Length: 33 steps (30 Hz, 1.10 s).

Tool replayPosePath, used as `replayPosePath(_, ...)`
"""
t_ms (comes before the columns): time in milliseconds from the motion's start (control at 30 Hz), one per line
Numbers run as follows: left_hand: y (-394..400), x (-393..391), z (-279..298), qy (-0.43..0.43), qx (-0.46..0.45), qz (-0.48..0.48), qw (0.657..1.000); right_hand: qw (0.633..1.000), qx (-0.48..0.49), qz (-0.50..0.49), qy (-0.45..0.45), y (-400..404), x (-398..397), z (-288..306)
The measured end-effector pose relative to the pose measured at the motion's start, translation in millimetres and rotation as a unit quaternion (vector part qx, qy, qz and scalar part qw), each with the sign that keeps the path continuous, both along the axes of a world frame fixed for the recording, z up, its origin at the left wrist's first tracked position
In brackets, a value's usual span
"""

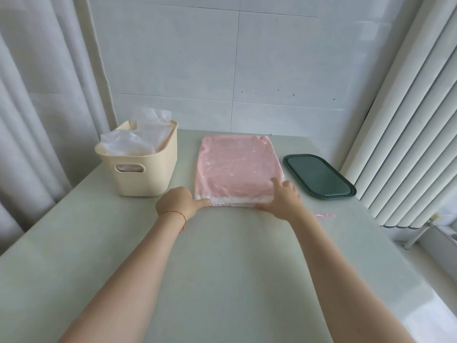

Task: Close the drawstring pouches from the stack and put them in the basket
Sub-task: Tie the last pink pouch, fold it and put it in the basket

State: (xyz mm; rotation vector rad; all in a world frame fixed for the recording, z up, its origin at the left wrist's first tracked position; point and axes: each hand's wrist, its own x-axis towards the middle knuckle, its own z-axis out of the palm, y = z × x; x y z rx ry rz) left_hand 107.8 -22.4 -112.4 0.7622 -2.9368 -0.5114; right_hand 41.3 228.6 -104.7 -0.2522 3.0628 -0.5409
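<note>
The cream basket stands at the far left of the counter, near its left edge. Inside it lie translucent white pouches, crumpled, and they rise a little above the rim. One of them shows through the handle slot in the near wall.

Just to the right of the basket lies the stack of pink drawstring pouches, flat on the counter, with the whitish drawstring hem turned toward the person. Its far edge is near the tiled wall.

The left hand is at the near left corner of the stack; the thumb touches the hem, but the fingers are hidden behind the hand, so I cannot tell if this grip is clamped on the hem or not. The right hand pinches the near right corner of the stack, thumb along the hem and index finger on top of the pink fabric.

To the right, a little apart from the stack, lies a dark green tray, close to the right edge. A small pink ribbon lies on the counter near the right forearm. The near half of the counter carries only the two forearms. White curtains hang on the left and a white ribbed radiator stands on the right.
</note>
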Motion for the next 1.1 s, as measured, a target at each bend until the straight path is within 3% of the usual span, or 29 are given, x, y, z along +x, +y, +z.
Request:
replayPosePath(133, -7, 0, -6, 0.067, 0.04, -0.01, 0.997, 0.997, 0.002, -0.078, 0.005, 37, -5, -3)
replayPosePath(233, -4, -4, -7, 0.166, 0.207, -0.025, 0.964, 0.996, 0.01, -0.079, 0.044, 44, -6, -8)
replayPosePath(267, -4, -5, -7, 0.193, 0.317, -0.021, 0.928, 0.995, 0.013, -0.079, 0.055, 43, -4, -10)
replayPosePath(333, -4, -3, -5, 0.206, 0.541, -0.005, 0.816, 0.994, -0.017, -0.087, 0.056, 40, -3, -13)
replayPosePath(367, -6, -1, -5, 0.204, 0.614, -0.007, 0.763, 0.992, -0.068, -0.094, 0.043, 38, -3, -13)
replayPosePath(433, -11, 3, -7, 0.208, 0.684, -0.019, 0.699, 0.972, -0.211, -0.1, 0.01, 35, -3, -11)
replayPosePath(600, -18, 5, -7, 0.238, 0.754, 0.029, 0.612, 0.892, -0.436, -0.112, -0.03, 37, 10, 5)
replayPosePath(667, -24, 4, -10, 0.274, 0.784, 0.068, 0.553, 0.821, -0.55, -0.145, -0.046, 43, 8, 5)
replayPosePath(733, -30, 3, -14, 0.327, 0.79, 0.101, 0.508, 0.719, -0.662, -0.201, -0.057, 53, 5, 6)
replayPosePath(800, -31, 3, -15, 0.362, 0.775, 0.108, 0.506, 0.632, -0.736, -0.234, -0.059, 62, 3, 6)
replayPosePath(900, -23, 8, -12, 0.363, 0.799, 0.072, 0.474, 0.558, -0.801, -0.207, -0.065, 62, 4, 5)
replayPosePath(1033, -17, 14, -1, 0.333, 0.819, 0.015, 0.467, 0.509, -0.848, -0.106, -0.103, 53, 12, 10)
replayPosePath(1100, -15, 14, 2, 0.316, 0.816, -0.005, 0.483, 0.507, -0.849, -0.067, -0.133, 51, 15, 13)
